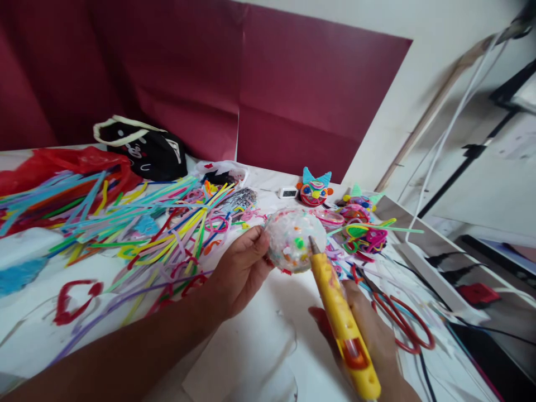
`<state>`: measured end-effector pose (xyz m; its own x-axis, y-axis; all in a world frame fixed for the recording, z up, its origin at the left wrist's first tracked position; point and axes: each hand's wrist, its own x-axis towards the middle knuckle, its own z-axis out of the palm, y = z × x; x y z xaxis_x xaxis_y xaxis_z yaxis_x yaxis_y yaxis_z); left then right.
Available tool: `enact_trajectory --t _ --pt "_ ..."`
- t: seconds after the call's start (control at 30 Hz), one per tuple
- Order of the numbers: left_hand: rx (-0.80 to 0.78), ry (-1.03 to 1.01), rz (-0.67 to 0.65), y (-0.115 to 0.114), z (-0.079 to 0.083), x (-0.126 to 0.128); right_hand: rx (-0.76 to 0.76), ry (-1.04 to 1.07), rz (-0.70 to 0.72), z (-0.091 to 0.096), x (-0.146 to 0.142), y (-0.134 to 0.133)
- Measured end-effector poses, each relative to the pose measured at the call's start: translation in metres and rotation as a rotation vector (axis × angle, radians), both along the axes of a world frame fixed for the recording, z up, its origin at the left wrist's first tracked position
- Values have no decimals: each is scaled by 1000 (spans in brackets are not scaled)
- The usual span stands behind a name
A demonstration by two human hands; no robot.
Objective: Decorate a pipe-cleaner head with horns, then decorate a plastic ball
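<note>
My left hand [245, 262] grips a whitish, translucent round ball [287, 226] by its left side. Colored specks and a bright green spot show on the ball's surface. A yellow hot glue gun [341, 318] is in my right hand [366, 329], its metal nozzle pointing up at the ball's right side. Whether the nozzle touches the ball I cannot tell. Part of my right hand is hidden behind the glue gun's body.
Loose pipe cleaners [167, 218] cover the table's left and middle. Red-handled scissors [404, 318] lie at right. Behind stand a decorated face figure [315, 190], a small digital display [287, 193] and a black bag [146, 153]. A power strip [435, 268] runs along the right.
</note>
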<state>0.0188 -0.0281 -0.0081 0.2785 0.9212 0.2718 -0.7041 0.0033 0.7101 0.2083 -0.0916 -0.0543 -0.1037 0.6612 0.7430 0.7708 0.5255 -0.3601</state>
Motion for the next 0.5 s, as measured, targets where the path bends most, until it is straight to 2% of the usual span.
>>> enact_trajectory --t 0.07,0.13,0.33,0.5 --pt "11 4 10 0 1 0 15 41 118 -4 2 1" --pt "14 21 20 0 1 -1 0 64 175 -6 4 1" --pt "21 62 42 -1 1 -1 -81 -27 214 0 9 -3" --pt "43 117 51 -3 -1 0 16 -116 208 3 5 -3"
